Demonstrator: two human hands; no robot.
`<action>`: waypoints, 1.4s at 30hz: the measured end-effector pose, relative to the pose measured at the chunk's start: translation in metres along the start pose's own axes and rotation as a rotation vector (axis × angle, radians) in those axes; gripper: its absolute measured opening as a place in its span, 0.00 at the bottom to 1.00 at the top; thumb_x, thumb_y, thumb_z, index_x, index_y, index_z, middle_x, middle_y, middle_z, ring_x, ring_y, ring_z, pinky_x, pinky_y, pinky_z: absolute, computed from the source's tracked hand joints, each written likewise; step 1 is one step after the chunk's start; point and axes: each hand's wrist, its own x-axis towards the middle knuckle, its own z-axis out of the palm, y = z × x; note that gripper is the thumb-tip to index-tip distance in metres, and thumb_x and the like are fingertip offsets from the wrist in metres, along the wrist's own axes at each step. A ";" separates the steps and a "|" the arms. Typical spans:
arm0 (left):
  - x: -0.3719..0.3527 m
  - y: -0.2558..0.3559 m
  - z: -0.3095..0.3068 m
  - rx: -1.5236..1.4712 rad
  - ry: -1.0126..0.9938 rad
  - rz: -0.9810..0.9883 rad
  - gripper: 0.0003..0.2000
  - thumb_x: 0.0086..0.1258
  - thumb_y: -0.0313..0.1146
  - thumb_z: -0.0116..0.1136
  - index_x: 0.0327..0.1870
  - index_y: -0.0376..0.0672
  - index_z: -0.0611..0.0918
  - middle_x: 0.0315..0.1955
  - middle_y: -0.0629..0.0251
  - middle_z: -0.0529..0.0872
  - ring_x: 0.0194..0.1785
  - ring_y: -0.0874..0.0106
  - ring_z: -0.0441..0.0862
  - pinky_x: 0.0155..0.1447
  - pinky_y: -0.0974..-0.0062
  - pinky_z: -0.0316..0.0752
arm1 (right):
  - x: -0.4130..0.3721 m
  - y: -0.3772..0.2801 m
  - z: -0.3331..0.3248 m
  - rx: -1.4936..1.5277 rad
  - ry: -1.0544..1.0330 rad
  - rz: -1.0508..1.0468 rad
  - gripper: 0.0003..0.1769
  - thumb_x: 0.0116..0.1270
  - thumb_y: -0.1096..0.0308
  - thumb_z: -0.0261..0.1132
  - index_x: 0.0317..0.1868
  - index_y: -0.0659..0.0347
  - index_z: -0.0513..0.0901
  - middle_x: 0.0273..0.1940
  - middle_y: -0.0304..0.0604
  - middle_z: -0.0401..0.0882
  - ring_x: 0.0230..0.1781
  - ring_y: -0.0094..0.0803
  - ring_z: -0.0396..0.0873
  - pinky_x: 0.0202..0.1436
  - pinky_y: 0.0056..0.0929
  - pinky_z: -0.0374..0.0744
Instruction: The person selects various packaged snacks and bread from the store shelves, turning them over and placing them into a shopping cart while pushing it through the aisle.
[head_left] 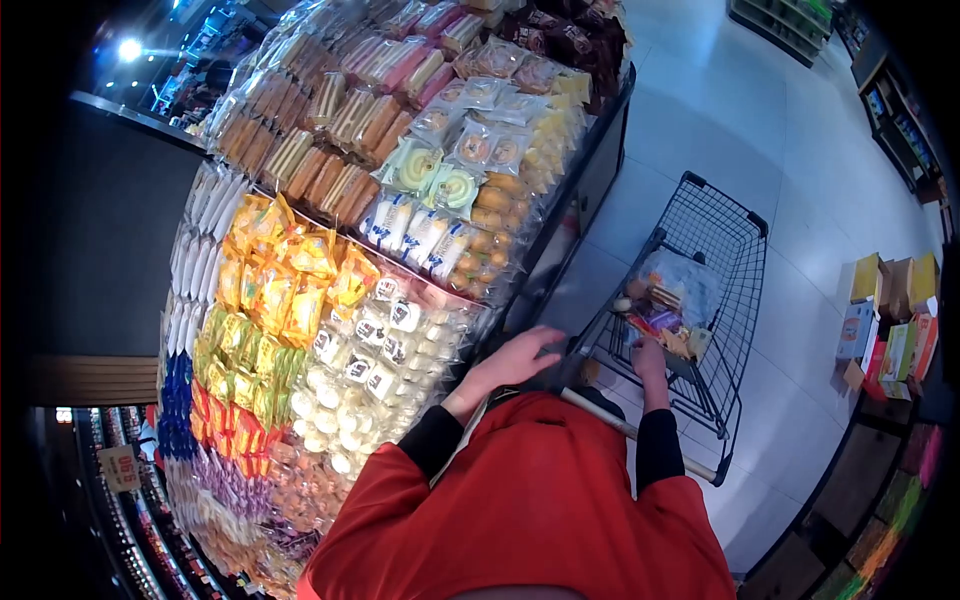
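at left, rows of snacks in clear and coloured plastic wrappers (352, 275) lie near the left hand (518, 360), loosely open with nothing in it. further right, the right hand (649, 358) is curled at a mixed heap of plastic-wrapped goods (662, 319) inside a black wire shopping cart (726, 201); whether it grips any, i cannot tell.

The red garment (530, 490) ran off the bottom edge; print on the yellow packets (303, 310) and fingertips of the right hand (650, 360) were indistinct.
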 end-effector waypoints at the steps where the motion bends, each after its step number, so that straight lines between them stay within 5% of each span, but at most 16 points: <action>1: 0.008 0.003 -0.013 -0.030 0.123 -0.018 0.23 0.72 0.30 0.64 0.66 0.35 0.75 0.58 0.49 0.81 0.60 0.52 0.80 0.65 0.62 0.75 | 0.000 -0.001 -0.001 -0.021 -0.001 0.006 0.13 0.65 0.69 0.62 0.46 0.58 0.89 0.47 0.59 0.87 0.53 0.55 0.84 0.58 0.46 0.81; 6: 0.056 0.004 -0.103 0.255 0.730 0.031 0.26 0.71 0.27 0.63 0.68 0.32 0.72 0.60 0.43 0.78 0.61 0.46 0.78 0.67 0.58 0.73 | 0.007 -0.002 -0.009 0.019 -0.005 -0.027 0.12 0.65 0.67 0.63 0.46 0.59 0.89 0.47 0.59 0.87 0.52 0.55 0.85 0.58 0.48 0.81; 10: 0.111 -0.015 -0.180 0.574 1.013 0.085 0.28 0.68 0.30 0.65 0.67 0.30 0.71 0.62 0.42 0.77 0.66 0.42 0.73 0.71 0.53 0.68 | 0.006 -0.014 -0.020 0.084 0.068 -0.193 0.11 0.68 0.67 0.62 0.46 0.63 0.86 0.44 0.59 0.87 0.49 0.56 0.85 0.55 0.48 0.81; 17: 0.170 -0.036 -0.221 0.680 1.055 -0.093 0.27 0.65 0.31 0.67 0.65 0.35 0.74 0.58 0.49 0.79 0.62 0.50 0.75 0.64 0.54 0.71 | -0.023 -0.040 -0.047 0.093 0.370 -0.297 0.10 0.74 0.67 0.59 0.46 0.63 0.83 0.45 0.58 0.85 0.49 0.58 0.83 0.53 0.51 0.80; 26: 0.165 -0.034 -0.233 0.478 1.166 -0.046 0.19 0.64 0.20 0.59 0.57 0.37 0.80 0.49 0.50 0.79 0.55 0.48 0.75 0.58 0.55 0.70 | -0.016 -0.055 -0.061 -0.019 0.143 0.035 0.15 0.77 0.58 0.55 0.49 0.51 0.87 0.47 0.50 0.88 0.52 0.52 0.85 0.54 0.48 0.81; 34: 0.129 0.014 -0.213 0.139 1.263 0.042 0.14 0.71 0.20 0.56 0.56 0.34 0.82 0.48 0.52 0.78 0.55 0.52 0.75 0.63 0.59 0.69 | 0.008 -0.060 -0.066 0.197 0.288 -0.156 0.12 0.73 0.67 0.63 0.53 0.59 0.85 0.41 0.53 0.86 0.44 0.46 0.85 0.51 0.38 0.81; 36: 0.120 0.034 -0.187 0.069 1.209 0.254 0.13 0.72 0.21 0.58 0.55 0.35 0.83 0.50 0.52 0.79 0.57 0.53 0.77 0.63 0.62 0.72 | 0.011 -0.079 -0.067 0.348 0.340 -0.246 0.14 0.75 0.64 0.64 0.54 0.62 0.84 0.43 0.49 0.86 0.45 0.38 0.85 0.53 0.35 0.80; 38: 0.117 0.043 -0.151 -0.073 1.078 0.198 0.13 0.72 0.23 0.61 0.55 0.35 0.83 0.51 0.53 0.82 0.56 0.54 0.81 0.61 0.66 0.76 | 0.015 -0.113 -0.079 0.448 0.278 -0.326 0.17 0.78 0.60 0.63 0.58 0.63 0.82 0.48 0.43 0.86 0.49 0.30 0.82 0.54 0.31 0.80; 40: 0.112 0.052 -0.116 -0.461 0.773 0.126 0.13 0.71 0.22 0.62 0.56 0.35 0.83 0.50 0.54 0.85 0.54 0.59 0.84 0.59 0.68 0.78 | -0.006 -0.186 -0.116 1.004 0.026 -0.396 0.20 0.76 0.64 0.64 0.64 0.63 0.79 0.53 0.43 0.85 0.52 0.29 0.82 0.59 0.30 0.79; 42: 0.111 0.050 -0.087 -0.354 0.651 0.183 0.13 0.71 0.23 0.63 0.56 0.35 0.83 0.49 0.56 0.86 0.52 0.63 0.86 0.56 0.70 0.79 | -0.023 -0.230 -0.142 1.088 -0.065 -0.422 0.20 0.77 0.65 0.64 0.65 0.63 0.78 0.54 0.42 0.85 0.53 0.27 0.82 0.58 0.28 0.79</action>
